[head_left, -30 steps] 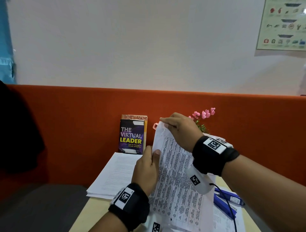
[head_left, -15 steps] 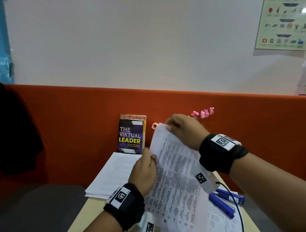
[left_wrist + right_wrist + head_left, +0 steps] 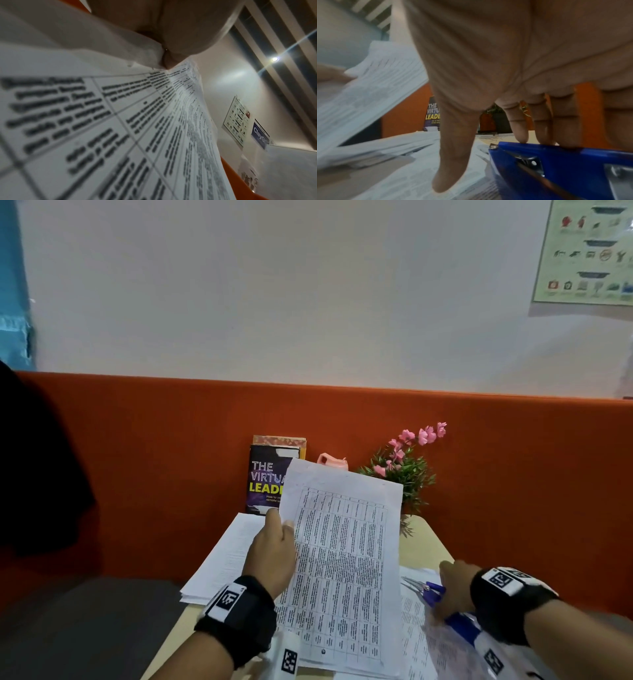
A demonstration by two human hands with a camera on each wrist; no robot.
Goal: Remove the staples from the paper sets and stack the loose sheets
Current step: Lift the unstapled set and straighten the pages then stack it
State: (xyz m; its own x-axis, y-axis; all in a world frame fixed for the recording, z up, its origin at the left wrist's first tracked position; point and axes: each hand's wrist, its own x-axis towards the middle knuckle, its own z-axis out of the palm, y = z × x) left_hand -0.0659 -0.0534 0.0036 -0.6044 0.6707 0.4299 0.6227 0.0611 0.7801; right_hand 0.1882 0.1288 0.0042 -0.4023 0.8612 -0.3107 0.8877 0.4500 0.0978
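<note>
We hold the paper set (image 3: 339,559) tilted up off the worktop (image 3: 423,539) in our left hand (image 3: 274,553), thumb and fingers pinching its left edge partway up. Our right hand (image 3: 457,583) reaches down with fingers extended, fingertips (image 3: 522,136) resting on the blue staple remover (image 3: 442,601), not yet closed round it. The loose-sheet stack (image 3: 226,556) lies at left. Risks, as we judge them: the one-edge pinch leaves the top corner unsupported, so the sheets may sag or fan as the tool engages; prying against unbraced paper could tear the corner. The remover lies on other papers (image 3: 418,628) and may drag them when lifted.
</note>
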